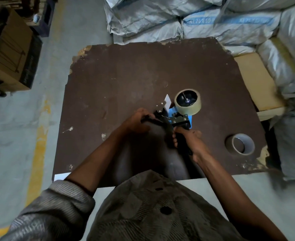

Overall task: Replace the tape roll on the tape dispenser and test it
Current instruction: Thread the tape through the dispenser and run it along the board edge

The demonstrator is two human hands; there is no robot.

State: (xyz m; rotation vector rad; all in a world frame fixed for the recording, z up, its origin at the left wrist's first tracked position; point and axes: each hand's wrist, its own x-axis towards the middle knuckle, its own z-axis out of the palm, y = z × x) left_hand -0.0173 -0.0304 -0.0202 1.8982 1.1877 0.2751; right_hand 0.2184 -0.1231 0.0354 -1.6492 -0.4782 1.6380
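Tape dispenser (175, 117) between hands, right hand (189, 140) gripping handle, left hand (136, 121) pinching its front end

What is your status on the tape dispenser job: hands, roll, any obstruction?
Right hand grips dispenser handle; left hand holds its front end. Tape roll mounted on dispenser. Spare roll lies clear, right side of board.
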